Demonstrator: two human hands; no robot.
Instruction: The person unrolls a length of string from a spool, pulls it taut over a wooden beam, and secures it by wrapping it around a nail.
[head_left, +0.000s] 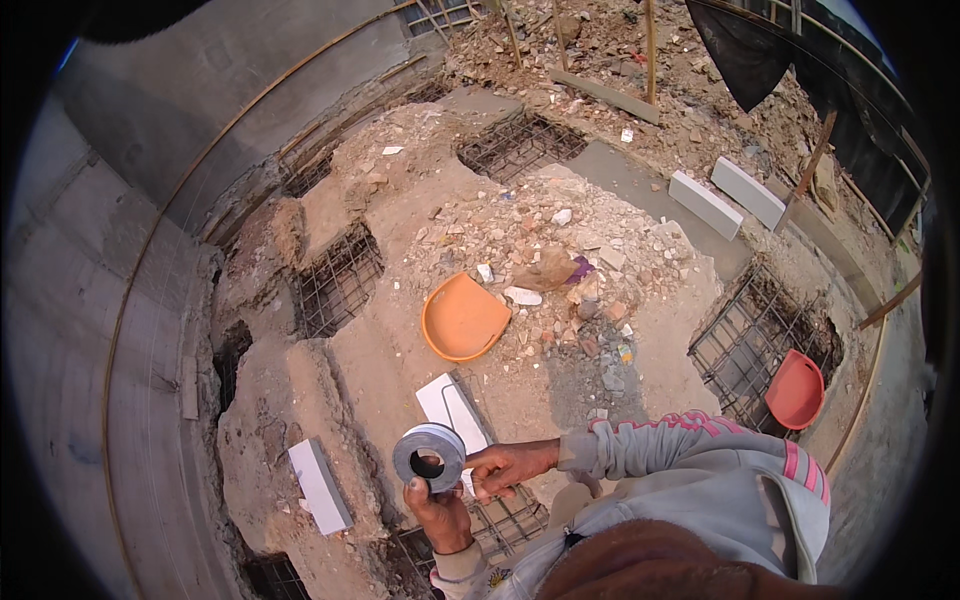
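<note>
My left hand (442, 517) is closed around the lower edge of a roll of grey tape (408, 460), its flat ring side and round hole facing up. At the roll's right rim is my right hand (514, 466), its fingers bent together. Whatever its fingertips pinch, if anything, is too small to make out. Just beyond the roll lies a white rectangular block (446, 402) with a thin dark line across it, partly covered by the roll and my right hand. To the left, another white block (320, 487) rests on the dirt.
An orange basin (465, 317) lies on the dirt ahead, beside rubble (590, 270). A red basin (795, 388) sits by a pit with a rebar cage (745, 330). More rebar pits (340, 280) open left and far. Two white blocks (706, 204) lie far right. A grey wall (130, 300) borders the left.
</note>
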